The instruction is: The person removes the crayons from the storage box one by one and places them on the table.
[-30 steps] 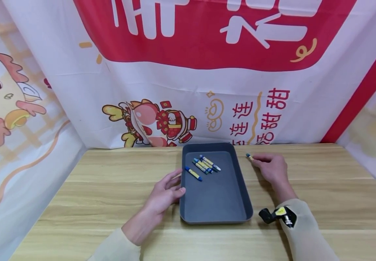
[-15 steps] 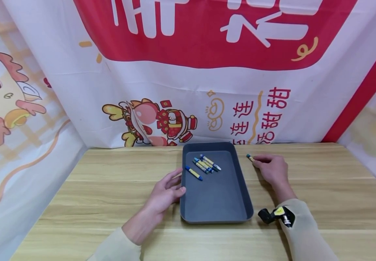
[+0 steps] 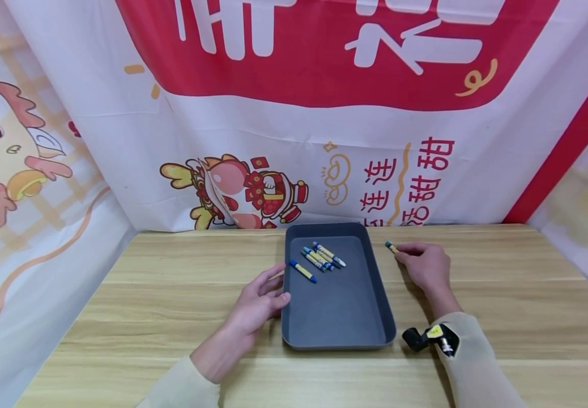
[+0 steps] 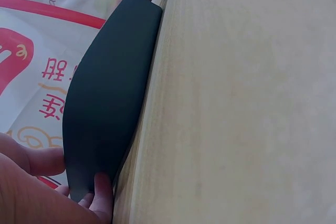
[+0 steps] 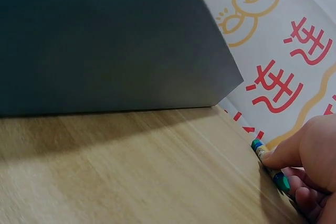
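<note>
Right of centre: right hand [image 3: 425, 265], grip narrow, pinching a green-tipped crayon [image 5: 278, 177]. Left of centre: left hand [image 3: 254, 301], grip loosely wide, touching tray [image 3: 337, 320].

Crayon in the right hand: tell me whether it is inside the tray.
No, the right hand holds the crayon outside the tray, to its right.
</note>
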The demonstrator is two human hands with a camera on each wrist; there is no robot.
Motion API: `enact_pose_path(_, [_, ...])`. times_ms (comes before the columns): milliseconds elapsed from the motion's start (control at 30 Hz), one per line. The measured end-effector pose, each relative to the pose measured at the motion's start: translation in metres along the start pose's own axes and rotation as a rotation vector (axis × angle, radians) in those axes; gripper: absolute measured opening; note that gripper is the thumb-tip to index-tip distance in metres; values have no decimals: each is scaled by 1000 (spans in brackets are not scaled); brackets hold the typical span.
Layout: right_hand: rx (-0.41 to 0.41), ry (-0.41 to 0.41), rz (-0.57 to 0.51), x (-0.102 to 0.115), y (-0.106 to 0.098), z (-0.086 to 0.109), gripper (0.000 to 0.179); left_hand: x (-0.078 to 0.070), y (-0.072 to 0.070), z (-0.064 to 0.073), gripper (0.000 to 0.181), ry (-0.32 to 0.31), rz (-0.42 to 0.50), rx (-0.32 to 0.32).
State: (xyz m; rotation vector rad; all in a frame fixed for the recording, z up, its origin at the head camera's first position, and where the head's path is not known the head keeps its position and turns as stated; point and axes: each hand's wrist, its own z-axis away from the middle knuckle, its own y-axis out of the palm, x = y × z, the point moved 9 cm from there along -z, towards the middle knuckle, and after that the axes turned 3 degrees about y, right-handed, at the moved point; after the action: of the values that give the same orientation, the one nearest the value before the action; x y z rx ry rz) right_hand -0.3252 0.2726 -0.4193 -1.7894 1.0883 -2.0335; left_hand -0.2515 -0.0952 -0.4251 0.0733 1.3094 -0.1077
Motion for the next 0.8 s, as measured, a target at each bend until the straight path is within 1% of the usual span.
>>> enact_pose_path(133, [6,8,1,0,0,0,30,-1,-1,0,68,2,3,0])
enact_pose_path(333, [12,37,-35,-3,-3,-1,35,-2,0,1,69,17,7,4])
enact_pose_path(600, [60,95,-80,-4,-9,1,44,-1,0,1,69,3,2,0])
enact_pose_path(700, [67,90,-87,0,-10,1,45,-1,0,1,69,1,-1,-2])
enact_pose_path(800, [74,62,-99,7,-11,1,45,-1,0,1,68,-1,-1,-6])
